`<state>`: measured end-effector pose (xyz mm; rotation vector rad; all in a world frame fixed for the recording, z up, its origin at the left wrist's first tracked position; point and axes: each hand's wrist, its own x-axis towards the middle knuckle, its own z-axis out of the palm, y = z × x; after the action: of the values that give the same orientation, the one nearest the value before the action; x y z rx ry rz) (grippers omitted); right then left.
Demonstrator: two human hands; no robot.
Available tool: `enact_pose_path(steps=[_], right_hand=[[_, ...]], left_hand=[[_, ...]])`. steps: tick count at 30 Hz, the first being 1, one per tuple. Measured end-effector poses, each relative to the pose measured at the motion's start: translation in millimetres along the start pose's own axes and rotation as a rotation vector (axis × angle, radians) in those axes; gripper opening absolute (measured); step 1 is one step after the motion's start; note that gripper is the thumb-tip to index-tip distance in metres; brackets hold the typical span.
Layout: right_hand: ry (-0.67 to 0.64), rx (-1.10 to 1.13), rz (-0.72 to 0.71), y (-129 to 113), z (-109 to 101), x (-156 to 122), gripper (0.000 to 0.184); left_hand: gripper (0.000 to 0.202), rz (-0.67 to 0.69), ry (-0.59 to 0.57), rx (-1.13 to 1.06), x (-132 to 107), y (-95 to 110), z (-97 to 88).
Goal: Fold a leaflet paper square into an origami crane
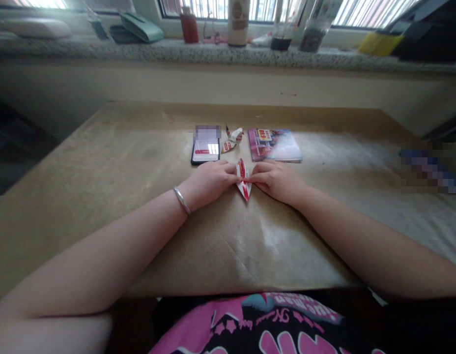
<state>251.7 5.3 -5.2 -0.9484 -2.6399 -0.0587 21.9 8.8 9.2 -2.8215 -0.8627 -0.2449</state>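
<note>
A small diamond-shaped piece of folded paper [244,189], white with red and orange print, lies between my hands on the table. My left hand [213,181], with a silver bangle at the wrist, pinches its left edge. From the other side the fingertips of my right hand [277,180] press together on its right edge. Just beyond stands a folded paper crane [233,139] with similar print. A phone [206,151] with a lit screen lies to the left of the crane. Right of it is a stack of colourful printed sheets [275,145].
The table [102,196] has a brownish cover. Behind it, a speckled stone windowsill [169,53] holds a red bottle [189,25], a pale bottle [238,23], jars and a yellow object [381,43]. Something blue, partly blurred, lies at the right edge.
</note>
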Motion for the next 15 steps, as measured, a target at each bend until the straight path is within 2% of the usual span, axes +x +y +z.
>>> enact_pose_path(steps=[15], right_hand=[[-0.026, 0.002, 0.036, 6, -9, -11, 0.025]], left_hand=[[0.024, -0.032, -0.051, -0.081, -9, -7, -6.8]])
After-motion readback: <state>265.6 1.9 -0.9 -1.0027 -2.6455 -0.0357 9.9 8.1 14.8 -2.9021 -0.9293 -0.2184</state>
